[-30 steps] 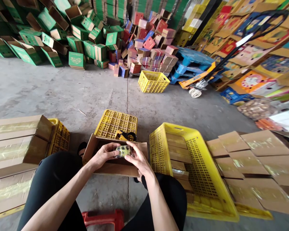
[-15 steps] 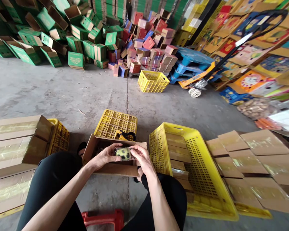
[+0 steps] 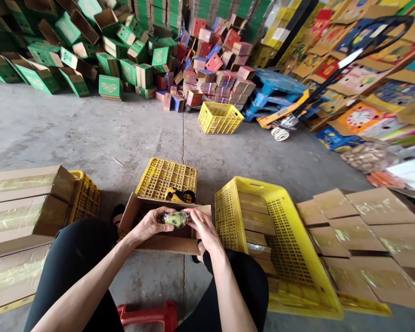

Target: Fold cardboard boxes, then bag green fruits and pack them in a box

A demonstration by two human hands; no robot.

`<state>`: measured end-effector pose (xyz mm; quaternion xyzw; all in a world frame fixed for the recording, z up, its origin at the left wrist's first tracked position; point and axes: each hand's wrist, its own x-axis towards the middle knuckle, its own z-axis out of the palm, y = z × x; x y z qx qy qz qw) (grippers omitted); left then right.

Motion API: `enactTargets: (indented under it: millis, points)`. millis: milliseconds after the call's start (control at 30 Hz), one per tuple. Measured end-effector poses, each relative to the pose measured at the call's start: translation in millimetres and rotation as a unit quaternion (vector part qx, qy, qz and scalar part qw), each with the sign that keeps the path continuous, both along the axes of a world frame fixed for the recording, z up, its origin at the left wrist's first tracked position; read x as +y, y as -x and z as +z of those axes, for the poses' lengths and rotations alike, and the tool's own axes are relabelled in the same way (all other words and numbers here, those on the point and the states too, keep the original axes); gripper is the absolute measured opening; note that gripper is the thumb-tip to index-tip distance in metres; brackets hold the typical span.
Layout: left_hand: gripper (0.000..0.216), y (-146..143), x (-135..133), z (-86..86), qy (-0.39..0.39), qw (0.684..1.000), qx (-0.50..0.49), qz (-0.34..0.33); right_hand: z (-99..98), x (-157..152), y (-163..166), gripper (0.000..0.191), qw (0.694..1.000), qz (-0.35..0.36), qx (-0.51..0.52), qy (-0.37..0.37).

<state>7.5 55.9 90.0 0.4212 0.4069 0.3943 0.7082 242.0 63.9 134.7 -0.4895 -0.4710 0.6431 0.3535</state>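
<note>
Between my two hands is a small yellow-green packet with dark spots point(image 3: 174, 219), wrapped in clear film; I cannot make out what it is. The fingers of my left hand point(image 3: 151, 223) close on its left end, while those of my right hand point(image 3: 201, 225) pinch its right end. Below them is an open cardboard box point(image 3: 166, 244) between my knees, its inside dark and mostly covered by my hands. Just beyond the box, a yellow-and-black tape dispenser point(image 3: 180, 195) lies on a yellow crate with a grid surface point(image 3: 166, 173).
A large yellow crate point(image 3: 295, 240) holding closed cartons point(image 3: 257, 216) stands at my right. Taped cartons point(image 3: 363, 226) lie beyond it, and more are stacked point(image 3: 17, 207) at my left. Further off are a yellow basket point(image 3: 219, 120), a pallet jack point(image 3: 287, 115) and heaped green boxes point(image 3: 110, 86).
The packet has turned a little between my fingers and now looks narrower, with its wrap drawn closer. My right fingers have shifted slightly at its end.
</note>
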Motion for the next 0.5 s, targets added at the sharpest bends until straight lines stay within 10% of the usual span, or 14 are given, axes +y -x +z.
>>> enactTargets:
  millis: [500]
  points:
    - [0.077, -2, -2, 10.0, -0.029, 1.000, -0.003, -0.002, 4.6, -6, 1, 0.053, 1.000, 0.021, -0.005, 0.014]
